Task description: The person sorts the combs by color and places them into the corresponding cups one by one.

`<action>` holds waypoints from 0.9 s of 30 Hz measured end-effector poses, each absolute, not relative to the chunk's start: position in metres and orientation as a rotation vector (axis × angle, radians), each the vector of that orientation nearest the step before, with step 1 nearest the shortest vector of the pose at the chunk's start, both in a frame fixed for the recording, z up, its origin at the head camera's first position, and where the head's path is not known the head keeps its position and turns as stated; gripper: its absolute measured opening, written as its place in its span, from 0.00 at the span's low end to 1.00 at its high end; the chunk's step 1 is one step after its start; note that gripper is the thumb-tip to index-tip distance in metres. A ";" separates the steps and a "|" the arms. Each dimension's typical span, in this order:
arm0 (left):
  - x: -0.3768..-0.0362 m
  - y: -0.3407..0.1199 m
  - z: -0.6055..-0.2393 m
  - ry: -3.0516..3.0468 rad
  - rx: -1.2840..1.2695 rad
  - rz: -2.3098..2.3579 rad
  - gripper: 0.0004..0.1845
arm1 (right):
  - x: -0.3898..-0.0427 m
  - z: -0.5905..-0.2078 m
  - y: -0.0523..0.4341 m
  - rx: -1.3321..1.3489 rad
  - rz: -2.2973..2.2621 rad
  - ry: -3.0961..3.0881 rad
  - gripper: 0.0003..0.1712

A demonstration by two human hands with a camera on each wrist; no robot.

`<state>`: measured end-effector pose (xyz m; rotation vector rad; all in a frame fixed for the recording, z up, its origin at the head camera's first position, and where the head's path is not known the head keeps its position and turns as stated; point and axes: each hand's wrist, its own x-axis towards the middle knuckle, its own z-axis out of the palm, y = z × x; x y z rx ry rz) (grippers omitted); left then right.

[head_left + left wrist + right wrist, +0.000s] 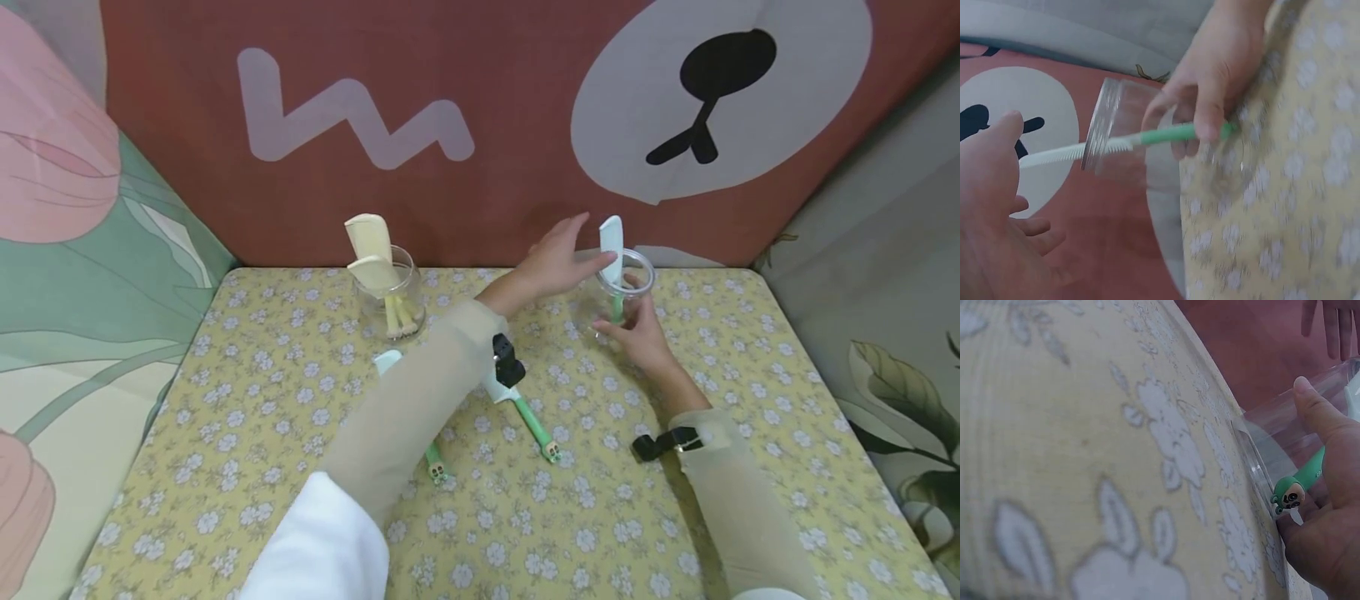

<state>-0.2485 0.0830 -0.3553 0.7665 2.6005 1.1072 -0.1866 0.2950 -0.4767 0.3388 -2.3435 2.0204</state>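
Observation:
A pale blue comb (612, 242) with a green handle stands in a clear jar (639, 287) at the back right, its teeth above the rim. My right hand (643, 337) holds that jar low down, thumb on the near side and fingers round the far side. In the right wrist view the comb's green handle end (1297, 487), with a small cartoon face, shows beside the palm. My left hand (558, 262) is beside the comb's top with its fingers spread, holding nothing. The left wrist view shows the left hand (997, 206) near the comb's tip; whether they touch I cannot tell.
Another clear jar (408, 304) at the back left holds two cream combs (371, 242). Two green-handled combs lie on the flowered table (300, 450): one comb (532, 421) beside my left forearm, the other comb (388, 360) partly under it. A brown printed cloth (525, 167) hangs behind.

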 end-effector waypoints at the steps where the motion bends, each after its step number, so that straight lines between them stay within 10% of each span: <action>1: -0.248 0.080 -0.354 2.606 0.781 1.089 0.46 | -0.186 -0.476 0.295 0.343 2.009 -2.347 0.55; 27: -0.181 -0.001 -0.365 2.614 1.291 0.559 0.35 | -0.195 -0.497 0.306 0.272 1.952 -2.377 0.56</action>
